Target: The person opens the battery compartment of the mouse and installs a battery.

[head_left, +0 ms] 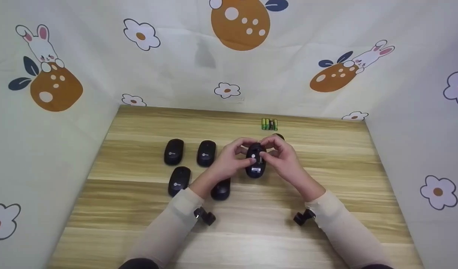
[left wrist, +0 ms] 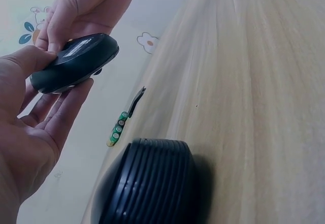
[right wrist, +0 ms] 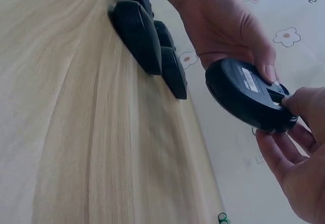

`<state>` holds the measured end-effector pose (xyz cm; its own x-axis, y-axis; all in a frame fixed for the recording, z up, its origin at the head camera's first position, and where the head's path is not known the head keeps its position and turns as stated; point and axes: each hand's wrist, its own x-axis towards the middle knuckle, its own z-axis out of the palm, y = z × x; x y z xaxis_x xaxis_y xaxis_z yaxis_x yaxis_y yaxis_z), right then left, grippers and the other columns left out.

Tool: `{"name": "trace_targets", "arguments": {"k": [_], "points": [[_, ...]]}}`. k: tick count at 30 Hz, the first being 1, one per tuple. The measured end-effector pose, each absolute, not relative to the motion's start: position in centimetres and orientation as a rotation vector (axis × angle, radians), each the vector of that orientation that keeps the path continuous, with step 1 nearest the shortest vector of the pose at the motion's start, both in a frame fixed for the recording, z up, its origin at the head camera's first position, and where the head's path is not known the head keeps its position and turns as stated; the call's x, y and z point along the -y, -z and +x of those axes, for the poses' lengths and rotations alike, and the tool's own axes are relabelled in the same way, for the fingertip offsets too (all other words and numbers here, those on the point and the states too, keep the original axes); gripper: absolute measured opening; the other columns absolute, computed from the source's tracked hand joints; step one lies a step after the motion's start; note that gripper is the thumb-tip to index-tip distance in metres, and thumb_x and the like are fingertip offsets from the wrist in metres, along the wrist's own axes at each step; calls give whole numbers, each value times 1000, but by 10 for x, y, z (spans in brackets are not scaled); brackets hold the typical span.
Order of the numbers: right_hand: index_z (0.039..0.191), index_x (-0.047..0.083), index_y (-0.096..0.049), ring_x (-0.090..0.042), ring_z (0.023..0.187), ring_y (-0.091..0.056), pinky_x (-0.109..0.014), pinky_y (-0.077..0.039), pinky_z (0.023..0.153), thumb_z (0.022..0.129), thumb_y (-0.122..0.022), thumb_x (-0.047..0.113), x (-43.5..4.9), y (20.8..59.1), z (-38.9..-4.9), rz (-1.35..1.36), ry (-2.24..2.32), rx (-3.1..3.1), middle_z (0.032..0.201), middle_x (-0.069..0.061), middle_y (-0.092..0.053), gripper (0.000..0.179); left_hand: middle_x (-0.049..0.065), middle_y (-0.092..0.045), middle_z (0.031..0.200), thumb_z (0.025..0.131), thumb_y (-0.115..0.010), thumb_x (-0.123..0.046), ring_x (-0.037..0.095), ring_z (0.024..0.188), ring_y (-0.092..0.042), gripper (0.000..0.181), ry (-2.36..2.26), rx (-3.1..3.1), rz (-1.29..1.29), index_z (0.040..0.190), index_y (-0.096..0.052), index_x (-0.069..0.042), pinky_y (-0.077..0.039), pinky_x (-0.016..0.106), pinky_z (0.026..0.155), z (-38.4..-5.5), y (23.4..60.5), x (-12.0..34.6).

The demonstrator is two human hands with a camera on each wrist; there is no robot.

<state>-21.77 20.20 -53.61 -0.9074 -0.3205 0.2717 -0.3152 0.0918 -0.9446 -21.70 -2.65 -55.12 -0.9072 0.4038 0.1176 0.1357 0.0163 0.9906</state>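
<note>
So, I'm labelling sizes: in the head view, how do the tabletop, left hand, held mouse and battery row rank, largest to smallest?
1. Tabletop
2. Left hand
3. Held mouse
4. Battery row

A person's left forearm [head_left: 167, 228] and right forearm [head_left: 350, 229], both in pale sleeves, slant inward from the bottom of the head view to bare wrists, the two hands close together just right of center. The left hand [head_left: 227, 161] grips with its thumb [head_left: 246, 162] laid toward the right; the right hand [head_left: 287, 157] mirrors it, thumb angled to the upper left, fingers arched above. The left wrist view shows the left hand at the left edge, fingers beneath its thumb; the right wrist view shows the right hand at lower right, similarly posed.
</note>
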Motion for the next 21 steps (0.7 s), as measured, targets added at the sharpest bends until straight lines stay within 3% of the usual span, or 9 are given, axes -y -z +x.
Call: {"name": "trace_targets", "arguments": {"k": [5, 9, 16, 21], "points": [[126, -2, -71, -30, 116, -69, -34, -65, 88, 98, -79, -5, -205, 536, -216, -696, 1983, -2309, 125, -17, -68, 29, 12, -64, 141, 98, -80, -1, 27, 114, -71, 55, -2000, -2038, 526, 149, -63, -7, -66, 37, 91, -217, 549, 27], [139, -1, -68, -31, 128, -64, -36, -63, 98, 94, -85, -3, -209, 534, -214, -794, 1903, -2321, 138, -18, -61, 48, 14, -61, 145, 100, -78, -1, 29, 116, -71, 56, -2023, -2002, 492, 153, -60, -7, -66, 38, 92, -217, 547, 28], [166, 3, -45, -32, 151, -46, -38, -52, 118, 81, -98, 4, -217, 533, -208, -947, 1655, -2370, 165, -16, -41, 101, 17, -54, 154, 103, -76, -4, 33, 121, -73, 57, -2067, -1942, 472, 156, -58, -10, -67, 41, 93, -216, 546, 29], [172, 5, -34, -28, 158, -39, -40, -43, 126, 79, -101, 13, -220, 532, -206, -958, 1529, -2402, 172, -11, -35, 115, 16, -51, 160, 104, -75, -6, 33, 124, -72, 58, -2065, -1911, 465, 159, -56, -9, -66, 42, 95, -215, 546, 30]]}}
